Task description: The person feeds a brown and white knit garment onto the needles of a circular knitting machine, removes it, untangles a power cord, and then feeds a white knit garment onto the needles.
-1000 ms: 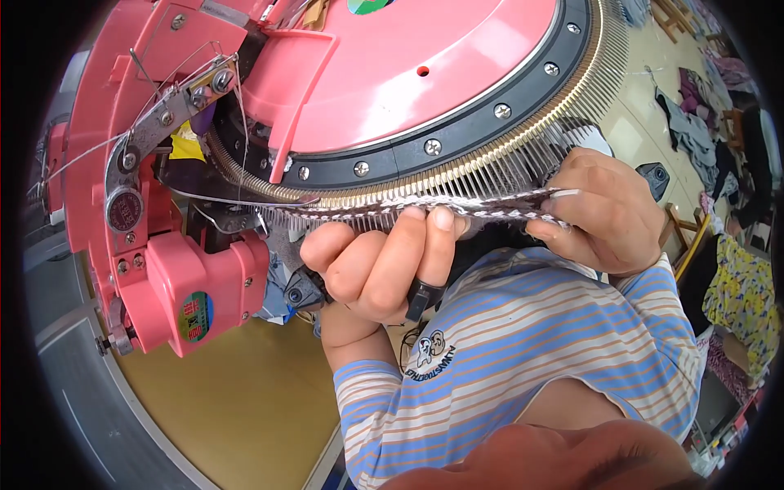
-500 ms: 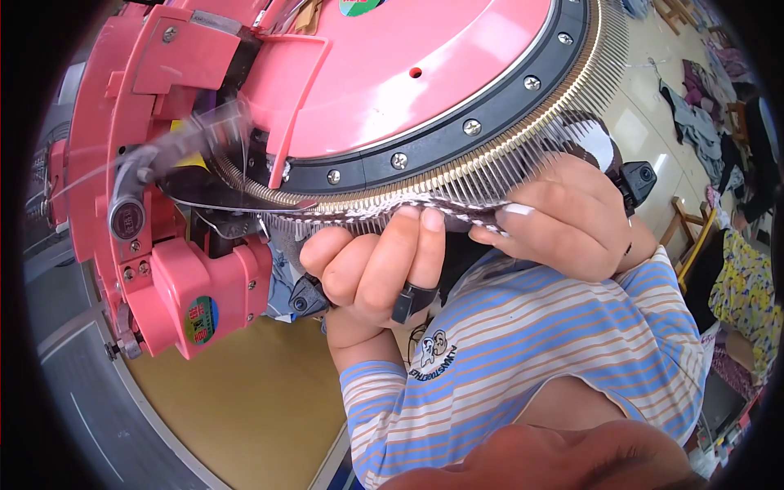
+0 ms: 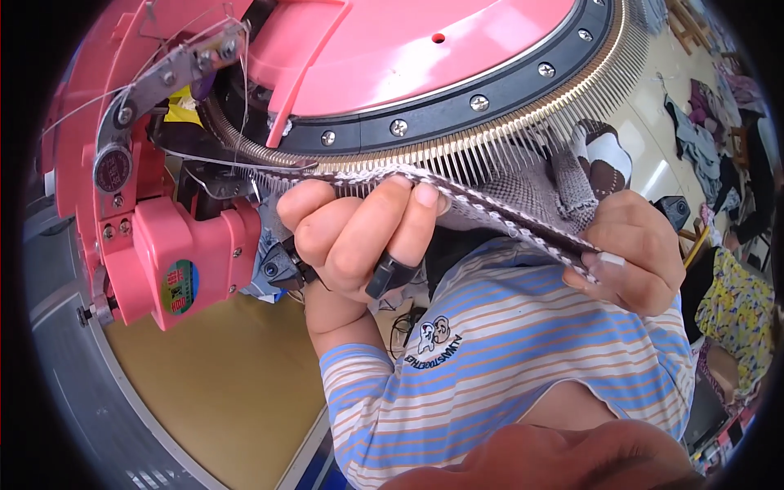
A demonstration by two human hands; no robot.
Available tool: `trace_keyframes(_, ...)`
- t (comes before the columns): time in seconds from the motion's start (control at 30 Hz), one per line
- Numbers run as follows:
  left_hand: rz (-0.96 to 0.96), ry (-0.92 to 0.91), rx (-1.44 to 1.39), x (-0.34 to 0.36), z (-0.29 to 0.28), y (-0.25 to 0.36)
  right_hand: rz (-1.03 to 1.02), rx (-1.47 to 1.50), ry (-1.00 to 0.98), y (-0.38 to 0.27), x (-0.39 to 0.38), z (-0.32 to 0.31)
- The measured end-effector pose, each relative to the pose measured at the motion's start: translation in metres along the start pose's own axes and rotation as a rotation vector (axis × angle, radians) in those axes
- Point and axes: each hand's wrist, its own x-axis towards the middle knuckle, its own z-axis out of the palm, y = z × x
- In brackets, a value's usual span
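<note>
A dark brown knitted strip with white edge stitches [image 3: 508, 219] is pinched in my left hand [image 3: 359, 233], close under the dial's row of metal points [image 3: 469, 155]. Farther right, my right hand [image 3: 639, 251] grips the strip's other part and draws it down and away from the points. To the left, the strip lies along the points. Grey-brown knitted fabric [image 3: 527, 184] hangs behind the taut stretch. My left fingertips touch or nearly touch the points; a dark ring-like band [image 3: 392, 276] sits on one finger.
A round pink dial cover [image 3: 392, 69] with a black screwed rim fills the top. On the left stand a metal arm with thread [image 3: 167, 77] and a pink machine housing [image 3: 167, 253]. Clothes [image 3: 739, 298] lie at the right, and a tan panel [image 3: 212, 384] is below.
My right hand has moved right and down, pulling the strip out straight from the points. My left hand has shifted slightly left and up in the picture, still pinching it.
</note>
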Motion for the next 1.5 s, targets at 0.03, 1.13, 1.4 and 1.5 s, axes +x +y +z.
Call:
trace_keyframes(0.03,0.000,0.020,0.003,0.000,0.001,0.000,0.007,-0.016,0.008,0.001,0.002,0.002)
trace_keyframes(1.13,0.045,0.090,0.026,-0.001,0.004,0.000,0.220,0.092,-0.322,0.032,-0.053,0.011)
trace_keyframes(1.4,-0.004,0.034,0.027,0.002,0.002,0.009,0.340,0.134,-0.461,0.038,-0.064,-0.008)
trace_keyframes(1.5,0.064,0.179,-0.013,0.004,0.011,0.002,0.480,0.193,-0.362,0.024,-0.049,-0.017)
